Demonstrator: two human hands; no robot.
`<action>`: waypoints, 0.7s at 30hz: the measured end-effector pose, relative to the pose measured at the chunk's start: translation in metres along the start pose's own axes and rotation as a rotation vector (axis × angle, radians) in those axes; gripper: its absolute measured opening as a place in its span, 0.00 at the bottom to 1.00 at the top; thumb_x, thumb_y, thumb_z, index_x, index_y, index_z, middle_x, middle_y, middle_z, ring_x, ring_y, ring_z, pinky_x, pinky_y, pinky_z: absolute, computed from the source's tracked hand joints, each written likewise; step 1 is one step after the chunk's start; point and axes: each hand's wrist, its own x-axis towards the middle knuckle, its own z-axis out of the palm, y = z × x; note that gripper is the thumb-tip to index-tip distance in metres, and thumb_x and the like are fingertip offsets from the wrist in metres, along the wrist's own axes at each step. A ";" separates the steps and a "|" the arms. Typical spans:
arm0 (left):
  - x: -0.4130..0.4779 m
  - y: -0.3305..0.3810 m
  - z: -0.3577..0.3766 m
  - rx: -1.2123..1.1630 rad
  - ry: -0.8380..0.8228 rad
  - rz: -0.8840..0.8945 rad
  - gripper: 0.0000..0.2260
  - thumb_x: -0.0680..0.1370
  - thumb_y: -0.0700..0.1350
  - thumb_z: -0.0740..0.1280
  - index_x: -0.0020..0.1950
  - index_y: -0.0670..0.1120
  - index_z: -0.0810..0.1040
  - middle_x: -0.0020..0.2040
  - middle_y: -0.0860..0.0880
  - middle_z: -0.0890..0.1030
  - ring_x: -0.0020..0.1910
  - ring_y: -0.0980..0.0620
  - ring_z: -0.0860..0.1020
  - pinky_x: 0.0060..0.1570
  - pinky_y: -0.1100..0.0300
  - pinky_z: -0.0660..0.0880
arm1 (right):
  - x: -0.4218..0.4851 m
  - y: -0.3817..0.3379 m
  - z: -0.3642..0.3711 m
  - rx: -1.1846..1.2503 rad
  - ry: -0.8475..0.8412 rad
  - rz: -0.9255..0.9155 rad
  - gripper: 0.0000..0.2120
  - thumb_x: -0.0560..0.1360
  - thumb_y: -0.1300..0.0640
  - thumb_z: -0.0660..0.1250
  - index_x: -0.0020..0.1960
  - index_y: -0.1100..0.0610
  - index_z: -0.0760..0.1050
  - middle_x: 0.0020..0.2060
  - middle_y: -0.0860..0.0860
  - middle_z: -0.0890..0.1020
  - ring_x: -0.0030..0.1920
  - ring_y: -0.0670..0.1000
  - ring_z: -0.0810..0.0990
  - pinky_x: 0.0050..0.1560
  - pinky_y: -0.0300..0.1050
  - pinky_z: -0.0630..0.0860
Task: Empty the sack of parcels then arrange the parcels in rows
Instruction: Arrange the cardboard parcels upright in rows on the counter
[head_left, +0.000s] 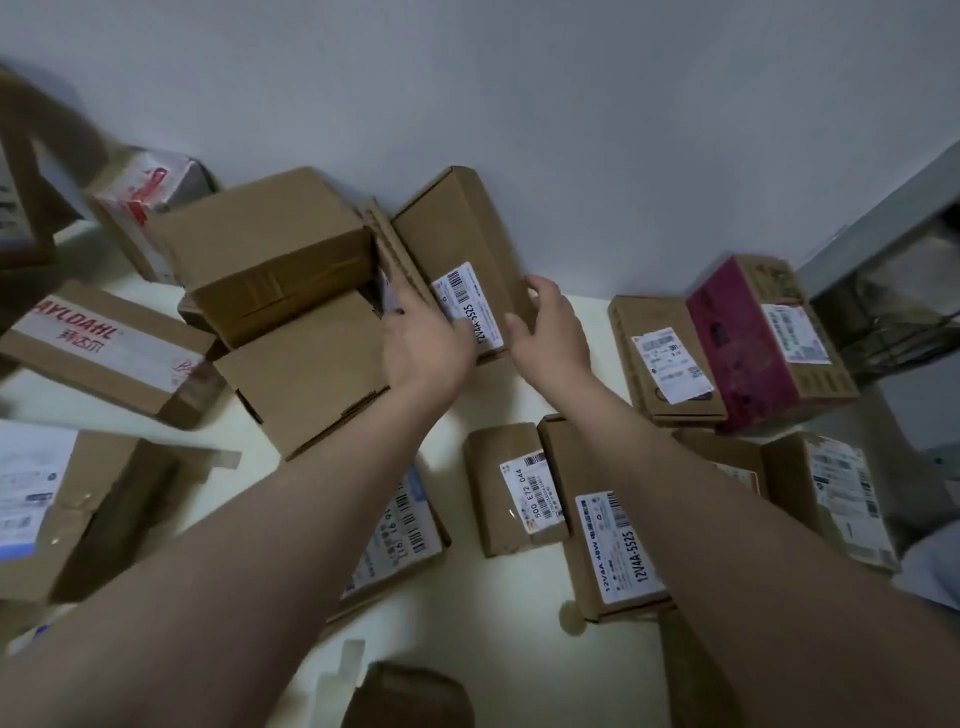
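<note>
Both bare forearms stretch far across the pale table (467, 613) toward a long brown parcel (457, 249) that leans against the white wall (519, 104). The left hand (426, 343) lies flat on the parcel's left side, fingers extended beside its white label (467, 306). The right hand (550, 327) curls loosely around the parcel's right edge, thumb in front. Other parcels lie scattered around, including a pink-banded box (748, 343) at far right and two stacked plain cartons (270, 249) on the left.
</note>
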 end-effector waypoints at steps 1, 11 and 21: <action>-0.003 -0.002 0.002 0.019 0.019 0.005 0.37 0.76 0.46 0.63 0.80 0.46 0.46 0.68 0.37 0.71 0.63 0.37 0.73 0.59 0.48 0.70 | -0.005 0.006 -0.003 -0.007 0.057 -0.011 0.22 0.79 0.53 0.62 0.72 0.53 0.64 0.64 0.54 0.75 0.64 0.55 0.74 0.60 0.48 0.70; -0.056 0.003 0.032 0.377 -0.052 0.177 0.34 0.77 0.38 0.63 0.79 0.44 0.50 0.77 0.43 0.61 0.75 0.41 0.60 0.69 0.41 0.65 | -0.044 0.078 -0.046 -0.069 0.213 0.276 0.12 0.82 0.53 0.58 0.61 0.58 0.70 0.54 0.58 0.81 0.54 0.60 0.80 0.45 0.46 0.71; -0.068 -0.008 0.056 0.371 -0.331 0.042 0.32 0.78 0.49 0.66 0.77 0.64 0.55 0.78 0.41 0.48 0.76 0.35 0.49 0.71 0.35 0.59 | -0.063 0.100 -0.053 -0.291 -0.158 0.030 0.17 0.80 0.58 0.60 0.69 0.53 0.73 0.72 0.50 0.69 0.72 0.55 0.62 0.72 0.48 0.60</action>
